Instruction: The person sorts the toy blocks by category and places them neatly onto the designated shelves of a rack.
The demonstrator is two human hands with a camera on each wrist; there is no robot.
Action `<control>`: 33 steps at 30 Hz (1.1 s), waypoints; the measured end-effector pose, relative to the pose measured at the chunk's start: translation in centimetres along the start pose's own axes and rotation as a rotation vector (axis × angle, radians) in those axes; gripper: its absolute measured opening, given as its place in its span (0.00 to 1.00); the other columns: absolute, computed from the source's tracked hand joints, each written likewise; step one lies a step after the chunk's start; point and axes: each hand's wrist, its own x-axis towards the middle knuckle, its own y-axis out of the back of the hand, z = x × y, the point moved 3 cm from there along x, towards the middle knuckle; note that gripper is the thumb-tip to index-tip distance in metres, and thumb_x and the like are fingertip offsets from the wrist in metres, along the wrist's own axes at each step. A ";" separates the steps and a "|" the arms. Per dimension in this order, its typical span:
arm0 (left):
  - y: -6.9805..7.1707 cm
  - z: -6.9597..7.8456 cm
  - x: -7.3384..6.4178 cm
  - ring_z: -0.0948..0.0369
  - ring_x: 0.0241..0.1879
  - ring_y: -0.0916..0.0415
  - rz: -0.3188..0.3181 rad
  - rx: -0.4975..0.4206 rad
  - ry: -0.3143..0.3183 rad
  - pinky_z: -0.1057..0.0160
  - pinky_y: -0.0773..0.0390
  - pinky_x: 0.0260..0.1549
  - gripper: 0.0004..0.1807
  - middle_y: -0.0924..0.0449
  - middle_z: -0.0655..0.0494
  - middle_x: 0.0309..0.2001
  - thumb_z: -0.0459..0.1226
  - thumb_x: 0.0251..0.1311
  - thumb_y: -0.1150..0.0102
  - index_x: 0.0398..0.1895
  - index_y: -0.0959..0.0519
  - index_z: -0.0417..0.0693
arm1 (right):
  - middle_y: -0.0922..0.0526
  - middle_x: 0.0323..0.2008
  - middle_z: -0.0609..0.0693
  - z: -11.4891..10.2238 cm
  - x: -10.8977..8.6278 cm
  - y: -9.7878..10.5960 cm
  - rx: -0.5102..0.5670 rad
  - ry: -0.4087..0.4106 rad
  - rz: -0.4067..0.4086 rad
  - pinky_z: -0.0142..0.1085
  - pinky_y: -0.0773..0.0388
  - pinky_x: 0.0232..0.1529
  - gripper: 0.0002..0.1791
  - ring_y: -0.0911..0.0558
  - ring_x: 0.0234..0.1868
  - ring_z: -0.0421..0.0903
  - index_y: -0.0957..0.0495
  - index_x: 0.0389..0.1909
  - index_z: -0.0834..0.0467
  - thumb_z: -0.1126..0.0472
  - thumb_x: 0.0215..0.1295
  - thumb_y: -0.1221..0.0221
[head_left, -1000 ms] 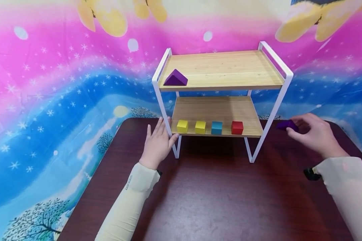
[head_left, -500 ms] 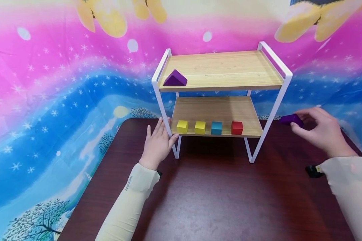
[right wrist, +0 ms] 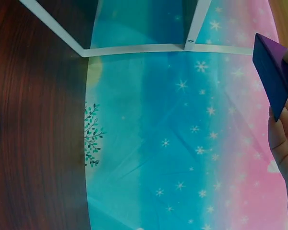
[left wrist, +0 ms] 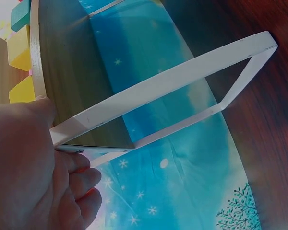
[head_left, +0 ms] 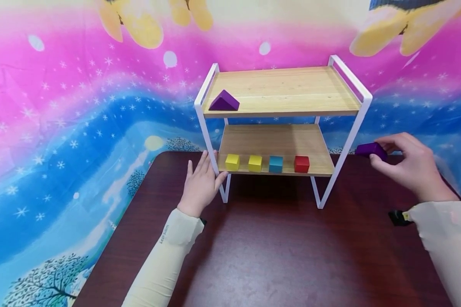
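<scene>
My right hand pinches a purple triangular block between thumb and fingers, in the air just right of a two-tier shelf rack. The right wrist view catches the same purple block at its right edge, with fingertips along it. My left hand lies against the rack's left front post, fingers stretched along its outer side and thumb at the lower board's corner. Another purple triangular block sits on the upper board's front left. Along the lower board's front edge stand two yellow cubes, a blue cube and a red cube.
The rack has white metal frames and stands on a dark wooden table. Behind and to the left hangs a colourful printed cloth. The rack's right post stands between the held block and the lower board.
My right hand has lifted the purple triangular block from near the tabletop, up and slightly right, then nearly stopped. The left hand and the cubes have stayed in place.
</scene>
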 end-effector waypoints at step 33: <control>0.0 0.1 -0.1 0.55 0.80 0.62 0.002 -0.015 -0.009 0.37 0.63 0.74 0.39 0.50 0.50 0.80 0.57 0.77 0.60 0.81 0.50 0.45 | 0.31 0.43 0.21 -4.7 1.0 2.3 0.009 0.064 0.174 0.12 0.37 0.44 0.28 0.32 0.47 0.23 0.17 0.52 0.68 0.76 0.45 0.27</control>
